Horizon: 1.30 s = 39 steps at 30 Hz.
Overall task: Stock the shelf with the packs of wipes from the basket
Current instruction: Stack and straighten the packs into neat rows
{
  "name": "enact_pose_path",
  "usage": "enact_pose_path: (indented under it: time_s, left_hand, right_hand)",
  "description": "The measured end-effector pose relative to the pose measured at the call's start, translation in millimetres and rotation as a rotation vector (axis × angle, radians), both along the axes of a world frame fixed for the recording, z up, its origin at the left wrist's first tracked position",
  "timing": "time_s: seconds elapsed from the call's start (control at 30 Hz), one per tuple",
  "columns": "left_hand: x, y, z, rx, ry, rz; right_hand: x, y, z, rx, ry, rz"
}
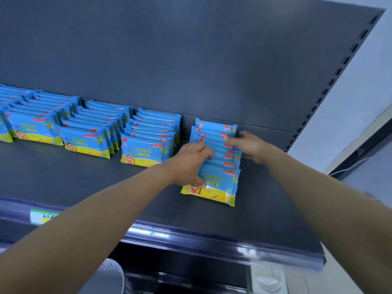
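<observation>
Packs of wipes (218, 164) stand in a leaning row on the dark shelf (95, 177), the rightmost of several such rows, its rear pack near the back panel (191, 60). The left hand (191, 164) grips the row's left edge, thumb on the front pack. The right hand (248, 145) presses its fingers against the row's right side. Neighbouring rows (89, 128) stretch away leftward. A price rail (212, 238) fronts the shelf.
</observation>
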<state>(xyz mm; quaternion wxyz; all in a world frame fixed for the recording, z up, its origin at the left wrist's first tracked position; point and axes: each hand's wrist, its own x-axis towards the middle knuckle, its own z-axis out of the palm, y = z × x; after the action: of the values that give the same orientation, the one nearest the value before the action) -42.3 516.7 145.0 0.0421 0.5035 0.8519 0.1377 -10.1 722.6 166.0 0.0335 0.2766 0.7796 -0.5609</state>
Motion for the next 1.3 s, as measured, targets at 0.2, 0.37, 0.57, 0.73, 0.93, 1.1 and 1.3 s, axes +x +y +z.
enact_pose_path:
  time_s: [0.2, 0.37, 0.57, 0.73, 0.93, 1.1, 1.3]
  left_hand:
    - [-12.5, 11.3, 5.5, -0.011, 0.222, 0.118]
    - [-20.7, 16.7, 1.7, -0.096, 0.317, 0.183]
    - [-27.7, 12.6, 5.6, -0.272, 0.416, 0.2]
    - [-33.2, 7.9, 10.0, -0.344, 0.528, 0.183]
    - [-34.9, -0.1, 10.3, -0.367, 0.456, 0.161]
    - [-37.6, -3.0, 9.5, -0.32, 0.402, 0.151]
    - [-44.5, -0.2, 14.7, -0.279, 0.344, 0.118]
  right_hand:
    - [-24.0, 7.6, -10.0, -0.172, 0.049, 0.03]
    - [-38.4, 3.6, -9.6, -0.235, 0.058, 0.015]
    - [-55.9, -6.9, -14.2, -0.185, 0.039, -0.048]
    - [-50.0, -20.1, -4.5, -0.334, 0.063, -0.15]
    - [-50.6, -30.3, -12.0, -0.538, 0.132, -0.272]
    - [-43.1, -35.4, -14.9, -0.514, 0.148, -0.283]
    - [-39.7, -39.1, -8.9, -0.397, 0.105, -0.22]
